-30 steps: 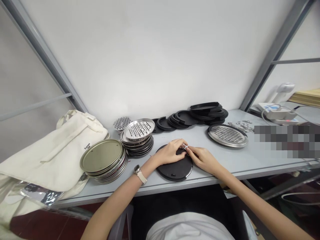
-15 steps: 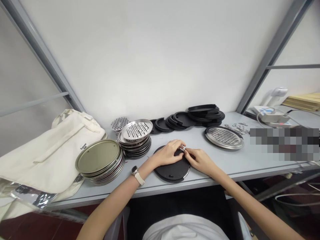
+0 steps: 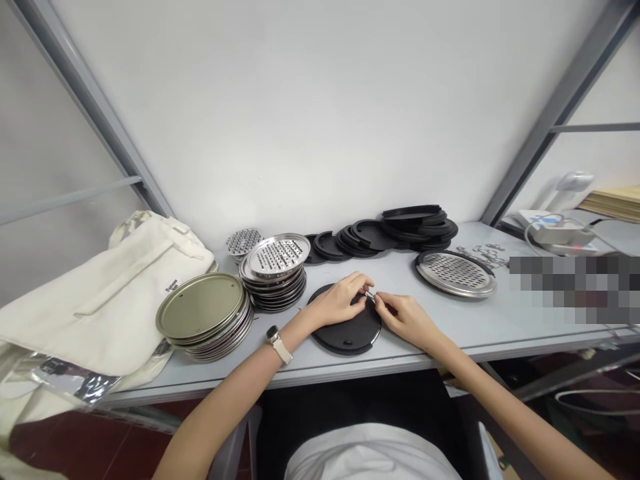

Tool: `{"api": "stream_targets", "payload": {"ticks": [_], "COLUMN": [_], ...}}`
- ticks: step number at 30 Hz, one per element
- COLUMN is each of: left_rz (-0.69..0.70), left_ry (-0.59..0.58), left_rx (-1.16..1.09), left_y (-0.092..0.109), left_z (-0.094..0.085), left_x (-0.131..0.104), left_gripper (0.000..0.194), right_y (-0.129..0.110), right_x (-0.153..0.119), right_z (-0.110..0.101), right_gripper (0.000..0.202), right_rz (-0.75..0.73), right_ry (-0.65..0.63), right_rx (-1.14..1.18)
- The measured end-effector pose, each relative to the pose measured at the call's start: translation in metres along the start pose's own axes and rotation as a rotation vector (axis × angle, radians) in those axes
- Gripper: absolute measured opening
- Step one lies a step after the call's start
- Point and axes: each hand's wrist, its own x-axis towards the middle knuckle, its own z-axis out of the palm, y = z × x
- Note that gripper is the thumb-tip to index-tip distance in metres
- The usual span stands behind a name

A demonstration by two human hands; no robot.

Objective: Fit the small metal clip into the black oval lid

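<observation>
A round black disc (image 3: 345, 337) with a small hole lies near the table's front edge. Across its upper part rests my left hand (image 3: 340, 300), with a watch on the wrist. Its thumb and forefinger close on one end of a small silvery metal piece (image 3: 369, 295), whose exact kind I cannot make out. My right hand (image 3: 400, 317) pinches the other end at the disc's right edge. Beyond my hands stand round metal graters (image 3: 279, 259) in a stack, and an olive-green lidded stack of round plates (image 3: 200, 308) is on the left.
Black round holders (image 3: 373, 237) are piled along the wall. A grater in a black rim (image 3: 456, 273) lies to the right, beside several small metal clasps (image 3: 483, 253). A cream canvas bag (image 3: 115, 300) covers the left end. Grey frame posts (image 3: 540, 130) rise at both sides.
The view has shifted slightly, so things sit a little further right. Both hands keep hold of the small metal piece, and a bit more of it shows between the fingers.
</observation>
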Motion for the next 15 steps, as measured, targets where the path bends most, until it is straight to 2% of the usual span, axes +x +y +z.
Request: {"api": "stream_targets", "payload": {"ticks": [6, 9, 15], "left_rz": [-0.058, -0.094, -0.058], "left_ry": [0.051, 0.066, 0.056], "left_rx": [0.113, 0.101, 0.042], "left_y": [0.0024, 0.0021, 0.0036], "left_z": [-0.0009, -0.0003, -0.0004], "left_x": [-0.0008, -0.0015, -0.0029], "left_gripper": [0.030, 0.031, 0.028], "right_y": [0.0024, 0.0039, 0.0055], "right_x": [0.0022, 0.0038, 0.0061], "right_z": [0.0022, 0.0031, 0.0023], "right_gripper": [0.034, 0.034, 0.038], "right_rz": [0.021, 0.024, 0.022], "right_ry": [0.009, -0.010, -0.076], "right_rx": [-0.007, -0.011, 0.030]}}
